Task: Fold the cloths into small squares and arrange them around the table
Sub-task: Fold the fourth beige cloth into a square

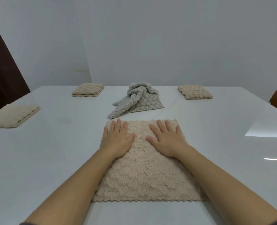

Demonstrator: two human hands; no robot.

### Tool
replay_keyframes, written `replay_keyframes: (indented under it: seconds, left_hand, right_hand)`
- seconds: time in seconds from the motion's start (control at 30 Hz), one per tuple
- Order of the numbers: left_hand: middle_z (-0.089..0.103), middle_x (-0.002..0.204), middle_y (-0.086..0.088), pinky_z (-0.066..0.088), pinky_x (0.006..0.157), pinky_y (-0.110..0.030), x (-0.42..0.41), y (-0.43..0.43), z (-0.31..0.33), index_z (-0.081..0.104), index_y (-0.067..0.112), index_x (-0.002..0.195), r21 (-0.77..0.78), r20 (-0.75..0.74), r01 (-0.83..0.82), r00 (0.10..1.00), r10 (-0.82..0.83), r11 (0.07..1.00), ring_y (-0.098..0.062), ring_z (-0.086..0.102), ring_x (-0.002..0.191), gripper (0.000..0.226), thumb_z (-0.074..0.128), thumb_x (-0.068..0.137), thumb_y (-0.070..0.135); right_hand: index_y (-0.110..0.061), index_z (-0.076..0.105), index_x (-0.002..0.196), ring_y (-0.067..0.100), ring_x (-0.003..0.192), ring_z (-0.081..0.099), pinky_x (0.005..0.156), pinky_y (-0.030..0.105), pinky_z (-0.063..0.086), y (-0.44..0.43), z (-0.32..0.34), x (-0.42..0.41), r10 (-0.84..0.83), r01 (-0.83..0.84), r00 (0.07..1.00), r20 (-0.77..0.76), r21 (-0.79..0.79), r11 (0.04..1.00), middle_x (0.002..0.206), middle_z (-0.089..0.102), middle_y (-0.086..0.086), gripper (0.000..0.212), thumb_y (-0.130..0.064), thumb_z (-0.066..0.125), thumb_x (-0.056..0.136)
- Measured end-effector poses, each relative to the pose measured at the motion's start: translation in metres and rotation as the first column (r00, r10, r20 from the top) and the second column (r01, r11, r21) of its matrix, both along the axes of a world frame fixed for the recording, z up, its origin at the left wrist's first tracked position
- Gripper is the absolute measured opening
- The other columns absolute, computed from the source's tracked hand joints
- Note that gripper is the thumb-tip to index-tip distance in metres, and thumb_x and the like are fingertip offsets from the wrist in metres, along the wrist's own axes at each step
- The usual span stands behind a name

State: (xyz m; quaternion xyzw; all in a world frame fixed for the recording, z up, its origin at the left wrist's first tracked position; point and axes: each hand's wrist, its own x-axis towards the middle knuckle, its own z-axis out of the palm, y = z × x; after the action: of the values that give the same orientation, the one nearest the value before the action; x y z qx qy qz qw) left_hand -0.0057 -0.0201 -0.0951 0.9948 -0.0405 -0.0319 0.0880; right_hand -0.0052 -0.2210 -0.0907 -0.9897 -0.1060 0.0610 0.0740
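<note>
both the left hand (pixel 116 140) and right hand (pixel 167 140) lie flat, fingers spread, on the beige cloth (pixel 144 172); smooth outward (no wrinkles) before folding edge to edge.

Grey crumpled cloth (pixel 135 99) sits just beyond the spread beige cloth (pixel 144 168), blocking the way straight ahead. Bare white table (pixel 56 143) lies open either side. Folded squares at far left (pixel 87 89), far right (pixel 194 92) and left edge (pixel 12 115).

You see a glossy, smooth white table (pixel 215 143); your beige cloth (pixel 144 172) is fluffy terry, the grey cloth (pixel 139 99) likewise.
</note>
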Motion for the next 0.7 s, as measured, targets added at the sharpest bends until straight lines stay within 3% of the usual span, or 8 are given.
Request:
replay_keyframes:
  seconds: [0.33,0.57,0.7]
  left_hand:
    - [-0.014,0.162,0.001,-0.012,0.119,-0.048,0.011,0.011,-0.006,-0.001,0.028,0.155,0.014,0.036,0.026,0.999,-0.027,1.000,-0.018,-0.018,0.148,0.067,0.010,0.097,0.060]
    - [-0.017,0.161,0.001,-0.016,0.116,-0.052,0.009,0.051,-0.008,-0.007,0.028,0.155,0.076,0.034,-0.121,0.992,0.118,0.990,-0.019,-0.023,0.146,0.062,0.005,0.100,0.052]
    - [-0.011,0.163,0.002,-0.015,0.117,-0.050,0.008,0.053,-0.011,-0.002,0.026,0.156,0.037,0.067,-0.128,0.990,0.125,0.991,-0.017,-0.017,0.148,0.060,0.007,0.101,0.050]
  right_hand:
    - [-0.040,0.005,0.155,0.022,0.150,-0.014,0.117,0.055,-0.011,-0.002,-0.008,0.005,-0.031,0.030,0.999,0.031,0.032,0.999,0.164,-0.008,-0.005,0.067,-0.068,0.014,0.095]
    - [-0.039,0.006,0.155,0.022,0.150,-0.013,0.118,0.053,-0.011,-0.003,-0.006,0.002,-0.026,0.024,0.999,0.035,0.063,0.998,0.164,-0.007,-0.005,0.066,-0.066,0.016,0.096]
    - [-0.039,0.008,0.155,0.021,0.150,-0.011,0.118,0.053,-0.010,-0.002,-0.005,0.000,-0.029,0.027,0.999,0.037,0.076,0.997,0.164,-0.006,-0.006,0.063,-0.064,0.016,0.097]
